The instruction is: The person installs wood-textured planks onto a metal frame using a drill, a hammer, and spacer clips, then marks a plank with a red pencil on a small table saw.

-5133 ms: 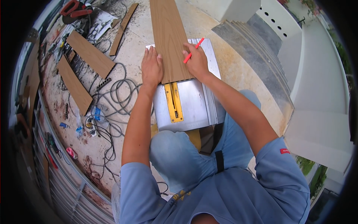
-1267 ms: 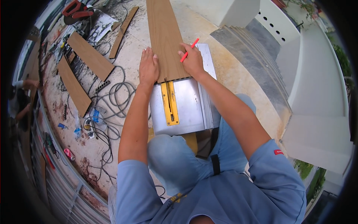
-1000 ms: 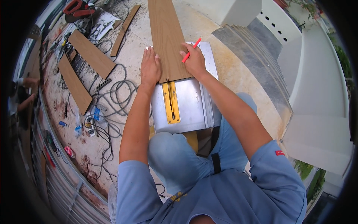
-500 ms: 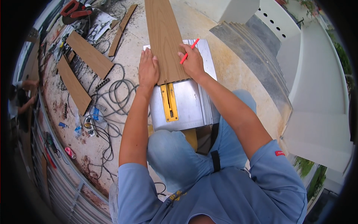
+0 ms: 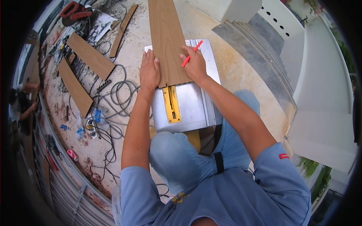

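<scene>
A wood-grain board (image 5: 167,49) lies lengthwise on the silver table of a table saw (image 5: 192,107). Dark gaps show along its near end, which meets the thin blade (image 5: 167,85) in the yellow slotted insert (image 5: 172,105). My left hand (image 5: 150,71) rests along the board's left edge, fingers stretched forward and thumb against the wood. Between the fingers of my right hand (image 5: 195,64) is a slim red pencil (image 5: 192,53), slanting up to the right. That same hand presses at the board's right edge.
Tangled grey cables (image 5: 120,94) and a power strip (image 5: 90,126) lie on the floor to the left. Beyond them are cut boards (image 5: 90,56) and a red power saw (image 5: 75,13). Another person (image 5: 22,101) works past a metal railing (image 5: 71,158). Curved steps (image 5: 256,52) rise at right.
The board's near end sits very slightly closer to me, at the blade. My hands have hardly moved, and the pencil remains in my right hand.
</scene>
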`<state>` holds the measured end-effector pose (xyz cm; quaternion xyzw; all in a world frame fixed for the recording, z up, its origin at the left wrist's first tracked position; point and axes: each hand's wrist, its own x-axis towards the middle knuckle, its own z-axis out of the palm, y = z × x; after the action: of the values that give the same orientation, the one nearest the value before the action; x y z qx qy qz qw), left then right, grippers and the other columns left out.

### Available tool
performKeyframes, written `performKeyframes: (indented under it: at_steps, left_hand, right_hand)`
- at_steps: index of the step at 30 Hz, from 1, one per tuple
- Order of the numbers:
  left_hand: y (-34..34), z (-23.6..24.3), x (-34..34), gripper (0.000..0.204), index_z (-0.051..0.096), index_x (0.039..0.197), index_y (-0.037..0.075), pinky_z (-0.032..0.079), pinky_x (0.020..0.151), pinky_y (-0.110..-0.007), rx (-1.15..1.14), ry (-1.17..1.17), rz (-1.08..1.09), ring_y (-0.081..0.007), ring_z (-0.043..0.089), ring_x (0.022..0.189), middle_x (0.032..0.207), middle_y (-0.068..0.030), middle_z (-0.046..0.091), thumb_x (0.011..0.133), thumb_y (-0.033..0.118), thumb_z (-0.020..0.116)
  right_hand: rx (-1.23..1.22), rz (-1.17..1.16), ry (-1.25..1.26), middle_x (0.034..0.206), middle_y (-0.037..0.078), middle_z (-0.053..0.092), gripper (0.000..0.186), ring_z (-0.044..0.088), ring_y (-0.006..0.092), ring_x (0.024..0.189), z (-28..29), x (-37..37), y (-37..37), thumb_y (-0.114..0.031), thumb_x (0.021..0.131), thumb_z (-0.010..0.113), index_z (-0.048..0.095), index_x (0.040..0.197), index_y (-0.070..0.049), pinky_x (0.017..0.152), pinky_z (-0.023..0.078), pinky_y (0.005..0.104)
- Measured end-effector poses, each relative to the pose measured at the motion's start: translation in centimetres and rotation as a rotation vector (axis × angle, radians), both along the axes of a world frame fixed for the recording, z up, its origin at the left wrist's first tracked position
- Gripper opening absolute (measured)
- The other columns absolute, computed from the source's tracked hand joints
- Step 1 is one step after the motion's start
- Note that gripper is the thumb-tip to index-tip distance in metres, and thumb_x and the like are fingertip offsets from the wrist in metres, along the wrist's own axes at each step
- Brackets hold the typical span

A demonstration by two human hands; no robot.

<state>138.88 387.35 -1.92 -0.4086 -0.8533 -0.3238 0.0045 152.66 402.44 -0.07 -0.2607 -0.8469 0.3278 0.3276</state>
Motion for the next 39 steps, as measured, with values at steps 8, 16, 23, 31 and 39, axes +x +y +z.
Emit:
performKeyframes:
  at_steps: [8,16,23,31,39]
  left_hand:
    - [0.1,0.3,0.6,0.051,0.042,0.148,-0.008,0.024,0.125,-0.041,0.022,-0.003,0.017,-0.0387,0.028,0.151,0.157,-0.0260,0.039,0.108,0.023,0.035]
    - [0.3,0.3,0.9,0.050,0.043,0.147,-0.009,0.024,0.124,-0.043,0.048,0.017,0.028,-0.0398,0.030,0.150,0.156,-0.0265,0.040,0.108,0.022,0.035]
    - [-0.2,0.0,0.5,0.051,0.042,0.148,-0.008,0.024,0.124,-0.042,0.036,0.001,0.020,-0.0395,0.029,0.150,0.157,-0.0261,0.039,0.108,0.023,0.035]
    - [0.0,0.0,0.0,0.051,0.043,0.147,-0.009,0.025,0.124,-0.042,0.035,0.015,-0.006,-0.0395,0.030,0.150,0.156,-0.0256,0.040,0.109,0.024,0.034]
    - [2.3,0.0,-3.0,0.053,0.041,0.148,-0.009,0.025,0.124,-0.042,0.034,0.026,-0.024,-0.0382,0.031,0.150,0.156,-0.0251,0.040,0.109,0.025,0.031]
  right_hand:
    - [0.003,0.018,0.017,0.121,0.022,0.065,0.035,0.061,0.0402,0.113,0.0,0.0,0.4,-0.016,0.090,0.072,0.067,0.123,-0.005,0.097,0.050,0.0456]
    - [0.011,0.047,0.024,0.116,0.020,0.068,0.035,0.063,0.0398,0.108,0.4,-0.2,0.9,-0.013,0.089,0.072,0.067,0.122,-0.003,0.095,0.051,0.0454]
    - [-0.026,0.045,0.015,0.119,0.023,0.066,0.035,0.062,0.0408,0.111,0.4,0.0,0.1,-0.013,0.089,0.072,0.067,0.122,-0.002,0.096,0.050,0.0450]
    - [0.010,0.011,0.018,0.118,0.025,0.066,0.036,0.061,0.0419,0.112,-0.1,-0.2,0.3,-0.013,0.088,0.073,0.067,0.122,-0.002,0.097,0.050,0.0467]
    - [0.040,-0.006,0.041,0.115,0.024,0.067,0.035,0.062,0.0415,0.109,-0.1,-2.9,2.4,-0.014,0.087,0.074,0.068,0.120,-0.003,0.095,0.050,0.0474]
